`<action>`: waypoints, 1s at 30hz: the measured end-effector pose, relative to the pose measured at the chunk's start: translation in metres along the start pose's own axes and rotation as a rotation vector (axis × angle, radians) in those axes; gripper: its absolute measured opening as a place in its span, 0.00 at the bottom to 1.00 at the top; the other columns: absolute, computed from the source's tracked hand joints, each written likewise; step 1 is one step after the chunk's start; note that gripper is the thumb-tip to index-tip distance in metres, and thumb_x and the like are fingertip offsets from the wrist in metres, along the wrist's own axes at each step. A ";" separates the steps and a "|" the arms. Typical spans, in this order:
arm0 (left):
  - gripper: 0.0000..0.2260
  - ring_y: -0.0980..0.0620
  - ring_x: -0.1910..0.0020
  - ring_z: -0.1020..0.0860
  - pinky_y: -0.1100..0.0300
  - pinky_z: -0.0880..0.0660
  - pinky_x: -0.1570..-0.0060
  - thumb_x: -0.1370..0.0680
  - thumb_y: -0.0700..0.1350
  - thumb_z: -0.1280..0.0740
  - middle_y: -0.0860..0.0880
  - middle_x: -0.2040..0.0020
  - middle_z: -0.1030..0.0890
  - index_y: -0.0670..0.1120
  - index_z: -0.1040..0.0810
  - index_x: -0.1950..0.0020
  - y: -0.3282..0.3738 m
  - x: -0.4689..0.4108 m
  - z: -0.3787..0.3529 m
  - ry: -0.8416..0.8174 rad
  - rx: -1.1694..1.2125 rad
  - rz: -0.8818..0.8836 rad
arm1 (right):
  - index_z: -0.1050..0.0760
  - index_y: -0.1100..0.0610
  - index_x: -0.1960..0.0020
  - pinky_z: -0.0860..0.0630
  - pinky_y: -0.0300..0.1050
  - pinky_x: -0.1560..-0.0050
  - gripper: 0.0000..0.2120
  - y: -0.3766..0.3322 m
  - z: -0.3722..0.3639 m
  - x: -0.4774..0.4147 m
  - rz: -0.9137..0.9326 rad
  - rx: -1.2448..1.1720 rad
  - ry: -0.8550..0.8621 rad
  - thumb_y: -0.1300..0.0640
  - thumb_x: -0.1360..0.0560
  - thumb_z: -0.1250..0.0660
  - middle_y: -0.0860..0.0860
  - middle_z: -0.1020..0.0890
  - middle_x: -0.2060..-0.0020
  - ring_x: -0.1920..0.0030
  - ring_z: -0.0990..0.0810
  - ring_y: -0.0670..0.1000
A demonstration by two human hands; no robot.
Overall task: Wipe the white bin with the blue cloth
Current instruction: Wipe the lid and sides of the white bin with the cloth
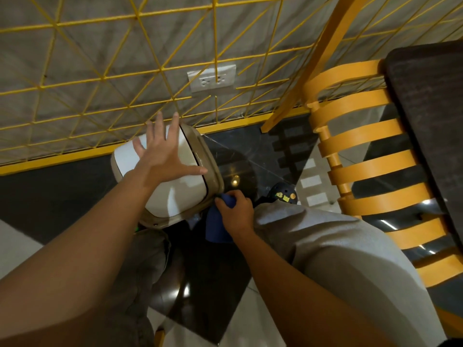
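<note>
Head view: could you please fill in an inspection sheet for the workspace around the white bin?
Surface: glossy dark and pale floor tiles.
Job's things: white bin close to the wall; blue cloth at its beige rim.
Clutter: nothing seen.
Hands: left hand spread flat on the bin's top; right hand grips the cloth.
Cables: nothing seen.
Surroundings: yellow wire grid over a grey wall, wall socket, orange slatted chair, dark table.
</note>
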State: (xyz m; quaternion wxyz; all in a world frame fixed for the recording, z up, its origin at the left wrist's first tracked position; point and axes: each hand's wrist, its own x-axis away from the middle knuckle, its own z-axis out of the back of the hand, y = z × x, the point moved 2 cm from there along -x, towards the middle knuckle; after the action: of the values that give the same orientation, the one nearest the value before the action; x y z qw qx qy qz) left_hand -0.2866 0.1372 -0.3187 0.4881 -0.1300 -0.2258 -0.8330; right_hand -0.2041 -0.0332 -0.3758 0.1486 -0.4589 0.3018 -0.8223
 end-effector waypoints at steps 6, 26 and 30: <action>0.55 0.44 0.24 0.58 0.38 0.61 0.30 0.41 0.71 0.33 0.45 0.22 0.57 0.55 0.59 0.24 -0.045 0.015 0.019 0.025 0.051 0.114 | 0.26 0.61 0.47 0.31 0.43 0.51 0.11 -0.010 0.006 -0.014 0.087 0.009 0.092 0.54 0.25 0.34 0.61 0.24 0.47 0.49 0.24 0.56; 0.53 0.39 0.28 0.42 0.41 0.43 0.31 0.40 0.67 0.28 0.41 0.26 0.41 0.54 0.54 0.24 -0.069 0.027 0.006 -0.053 0.190 0.188 | 0.26 0.61 0.44 0.34 0.36 0.48 0.11 -0.013 -0.016 0.006 0.240 0.200 0.113 0.58 0.24 0.36 0.56 0.28 0.45 0.49 0.27 0.50; 0.53 0.41 0.27 0.42 0.39 0.51 0.28 0.41 0.74 0.35 0.41 0.27 0.39 0.53 0.54 0.24 -0.068 0.031 0.004 -0.009 0.088 0.184 | 0.26 0.60 0.44 0.41 0.28 0.53 0.11 -0.002 -0.023 0.013 0.258 0.173 -0.038 0.57 0.24 0.35 0.54 0.28 0.45 0.52 0.33 0.44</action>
State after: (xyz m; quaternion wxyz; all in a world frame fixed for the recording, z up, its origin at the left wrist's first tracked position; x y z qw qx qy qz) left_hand -0.3615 0.1447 -0.3183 0.5668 -0.1321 -0.2515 -0.7733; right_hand -0.2298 -0.0303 -0.3754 0.2976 -0.4174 0.2835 -0.8104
